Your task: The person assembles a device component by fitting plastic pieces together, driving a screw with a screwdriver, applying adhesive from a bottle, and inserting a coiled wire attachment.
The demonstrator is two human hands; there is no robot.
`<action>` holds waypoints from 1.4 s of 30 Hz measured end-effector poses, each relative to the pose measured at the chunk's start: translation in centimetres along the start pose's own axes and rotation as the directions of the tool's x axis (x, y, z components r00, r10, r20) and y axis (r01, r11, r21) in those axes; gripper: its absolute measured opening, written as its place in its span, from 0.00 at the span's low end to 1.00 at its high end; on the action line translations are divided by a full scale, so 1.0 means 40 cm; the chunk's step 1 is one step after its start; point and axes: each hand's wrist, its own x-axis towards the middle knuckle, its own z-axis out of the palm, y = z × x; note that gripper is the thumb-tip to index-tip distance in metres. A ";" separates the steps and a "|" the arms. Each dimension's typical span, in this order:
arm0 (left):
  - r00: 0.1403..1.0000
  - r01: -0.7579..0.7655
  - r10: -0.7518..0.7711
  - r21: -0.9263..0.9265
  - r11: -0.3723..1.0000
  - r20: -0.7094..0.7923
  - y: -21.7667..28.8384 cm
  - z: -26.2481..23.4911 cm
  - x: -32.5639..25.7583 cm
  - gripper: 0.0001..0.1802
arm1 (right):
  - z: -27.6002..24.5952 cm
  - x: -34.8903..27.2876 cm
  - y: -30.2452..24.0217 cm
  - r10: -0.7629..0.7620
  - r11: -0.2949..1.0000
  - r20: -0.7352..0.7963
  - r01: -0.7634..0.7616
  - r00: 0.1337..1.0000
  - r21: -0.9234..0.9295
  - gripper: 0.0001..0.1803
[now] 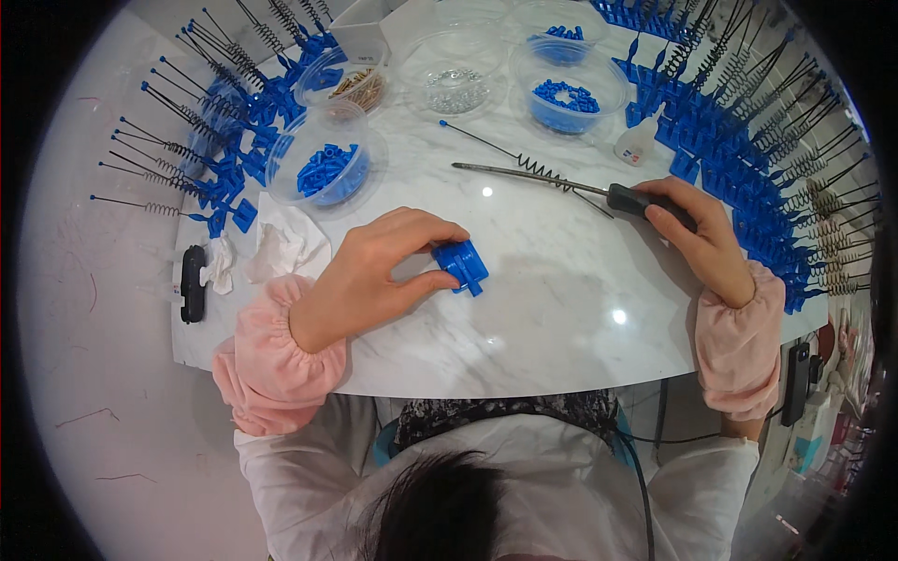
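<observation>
Between the thumb and fingers of my left hand [379, 266] is a small blue plastic part [459, 265], held just over the marble-patterned table [543, 346]. My right hand [697, 234] is wrapped round the dark handle of a screwdriver [533, 176], its long metal shaft pointing left. Close to that shaft lies a thin black rod with a coil spring [543, 171] and a blue tip. The shaft crosses over the rod near the spring. Pink sleeve covers are on both my forearms.
Clear tubs hold blue pieces [327, 173], blue rings [566, 96], brass-coloured pins [358, 87] and silvery bits [456, 91]. Blue bases with upright spring rods [739, 178] crowd the right edge, others [224, 173] the left. A small white bottle [638, 142], crumpled tissue [285, 245] and a black object [193, 283] lie about.
</observation>
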 end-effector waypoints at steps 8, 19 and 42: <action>0.999 -0.022 0.022 -0.015 1.000 -0.036 0.018 0.046 0.013 0.24 | 0.022 0.008 0.017 -0.244 0.936 -0.134 0.197 0.961 -0.291 0.16; 0.998 -0.034 0.033 -0.005 0.999 -0.061 0.040 0.081 0.018 0.32 | 0.059 -0.008 -0.056 -0.426 0.855 -0.233 0.305 0.874 -0.420 0.21; 0.991 -0.065 0.048 -0.131 0.989 -0.126 0.034 0.148 0.025 0.28 | 0.189 0.008 -0.125 -0.773 0.192 0.412 0.797 0.482 -0.572 0.20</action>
